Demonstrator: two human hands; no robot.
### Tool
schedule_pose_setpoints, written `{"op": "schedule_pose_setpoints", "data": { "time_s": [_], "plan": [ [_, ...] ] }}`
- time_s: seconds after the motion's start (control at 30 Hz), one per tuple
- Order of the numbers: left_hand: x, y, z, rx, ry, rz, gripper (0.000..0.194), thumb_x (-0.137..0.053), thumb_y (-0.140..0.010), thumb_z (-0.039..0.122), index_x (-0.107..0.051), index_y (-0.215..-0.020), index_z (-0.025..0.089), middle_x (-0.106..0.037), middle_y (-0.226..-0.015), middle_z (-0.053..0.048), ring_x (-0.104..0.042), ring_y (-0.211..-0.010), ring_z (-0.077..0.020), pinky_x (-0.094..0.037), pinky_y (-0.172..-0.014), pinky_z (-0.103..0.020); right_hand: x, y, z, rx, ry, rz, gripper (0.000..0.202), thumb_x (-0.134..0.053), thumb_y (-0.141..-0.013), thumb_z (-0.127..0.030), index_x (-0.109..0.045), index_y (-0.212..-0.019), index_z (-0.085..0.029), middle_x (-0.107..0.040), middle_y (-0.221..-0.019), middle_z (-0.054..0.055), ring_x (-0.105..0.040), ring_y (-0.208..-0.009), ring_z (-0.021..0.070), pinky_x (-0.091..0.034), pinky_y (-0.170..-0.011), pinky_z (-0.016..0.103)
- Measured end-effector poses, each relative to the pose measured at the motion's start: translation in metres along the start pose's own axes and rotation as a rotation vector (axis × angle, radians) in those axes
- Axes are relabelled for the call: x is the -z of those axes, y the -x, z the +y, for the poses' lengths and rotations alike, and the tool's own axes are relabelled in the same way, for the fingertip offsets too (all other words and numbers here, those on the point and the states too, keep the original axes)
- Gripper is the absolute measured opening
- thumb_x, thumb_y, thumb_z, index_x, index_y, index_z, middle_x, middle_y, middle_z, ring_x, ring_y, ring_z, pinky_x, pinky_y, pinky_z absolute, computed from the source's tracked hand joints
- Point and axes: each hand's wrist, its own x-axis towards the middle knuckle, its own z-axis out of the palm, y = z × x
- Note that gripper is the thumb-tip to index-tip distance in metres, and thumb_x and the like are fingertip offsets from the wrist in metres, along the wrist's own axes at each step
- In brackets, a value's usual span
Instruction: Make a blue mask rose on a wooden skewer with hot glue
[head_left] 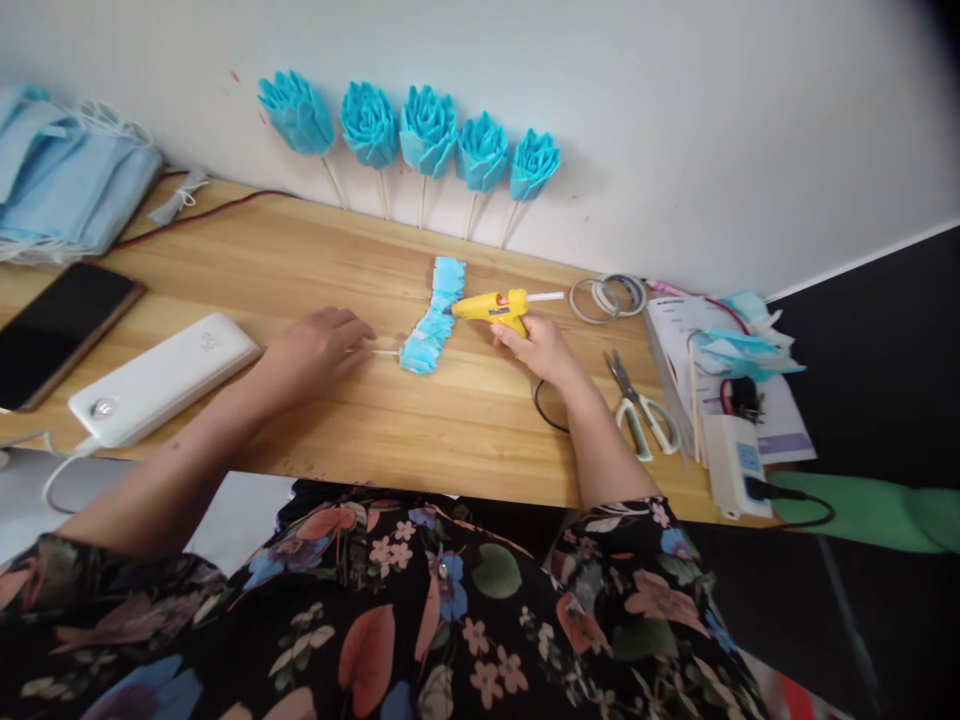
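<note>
My right hand (541, 348) is wrapped round the handle of a yellow glue gun (491, 305), whose nozzle points left at a pleated light-blue strip (437, 318) lying on the wooden table. A glue stick sticks out of the gun's back. My left hand (322, 348) rests on the table left of the strip, fingers bent over a thin wooden stick (386, 352) that reaches the strip's lower end. Several blue flowers on sticks, one of them at the centre (428, 130), lean against the wall behind.
Blue masks (75, 180), a black phone (64, 330) and a white power bank (165, 380) are at left. At right are tape rolls (619, 296), scissors (641, 410), papers (784, 425) and a power strip (735, 465). The table's front edge (450, 490) is near my body.
</note>
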Motion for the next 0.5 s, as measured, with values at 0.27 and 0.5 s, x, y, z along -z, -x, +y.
{"op": "schedule_pose_setpoints", "data": {
  "time_s": [0.27,0.5],
  "plan": [
    [-0.010,0.006,0.002,0.023,0.045,0.142,0.038,-0.039,-0.107,0.039,-0.068,-0.090,0.022,-0.072,-0.099,-0.011,-0.065,-0.096,-0.0281,-0.052,-0.088,-0.041,0.001,0.001,0.002,-0.020,-0.018,-0.010,0.044,-0.060,-0.088,-0.059,-0.071,-0.077,-0.018,-0.070,-0.069,0.005,-0.063,-0.068,0.0169,-0.045,-0.065,0.028],
    [-0.013,0.008,-0.003,0.042,0.084,0.153,0.038,-0.039,-0.108,0.039,-0.067,-0.086,0.024,-0.072,-0.094,-0.008,-0.065,-0.092,-0.0261,-0.050,-0.085,-0.038,0.016,0.005,0.004,-0.089,0.007,-0.023,0.043,-0.064,-0.088,-0.057,-0.075,-0.081,-0.016,-0.068,-0.066,0.004,-0.059,-0.061,0.0156,-0.043,-0.061,0.029]
  ]
}}
